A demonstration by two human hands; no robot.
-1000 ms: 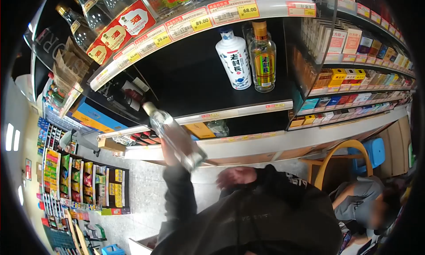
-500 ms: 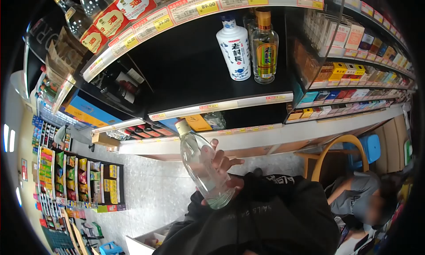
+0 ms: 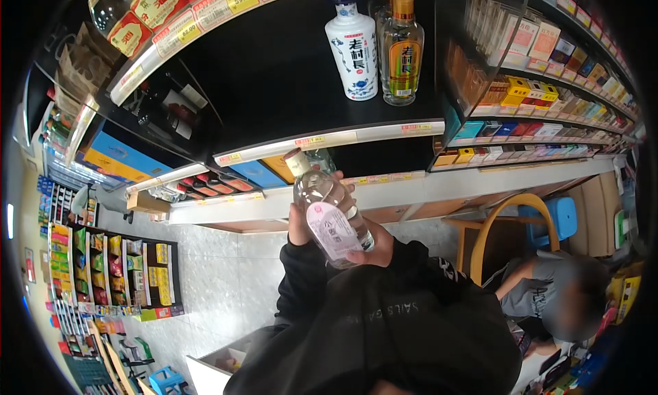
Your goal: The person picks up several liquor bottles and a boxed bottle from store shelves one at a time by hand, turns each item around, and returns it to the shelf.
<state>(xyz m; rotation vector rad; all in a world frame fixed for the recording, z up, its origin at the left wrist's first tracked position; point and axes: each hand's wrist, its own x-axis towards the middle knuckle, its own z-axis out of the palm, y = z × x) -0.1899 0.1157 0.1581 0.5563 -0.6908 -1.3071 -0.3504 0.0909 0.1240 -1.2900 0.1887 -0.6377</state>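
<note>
A clear glass liquor bottle (image 3: 334,227) with a pale cap and a pinkish label stands tilted in front of my chest, its label facing me. My right hand (image 3: 379,245) is closed round its lower right side, with fingers reaching behind the glass. On the bottle's left side, my left hand (image 3: 299,225) is closed against it, its fingers mostly hidden behind. Beyond the bottle, on the black shelf (image 3: 274,114), stand a white bottle with blue decoration (image 3: 354,52) and a clear bottle with a gold cap (image 3: 402,52).
Red-labelled bottles (image 3: 154,7) line the upper shelf above price tags. Small boxed packs (image 3: 528,93) fill shelves at right. A seated person in a grey shirt (image 3: 541,285) is beside a wooden chair (image 3: 483,244). A snack rack (image 3: 110,268) stands at left.
The bottle has turned so its label faces me. My left hand now shows at its left side. The view has shifted, and the shelf bottles sit higher in it.
</note>
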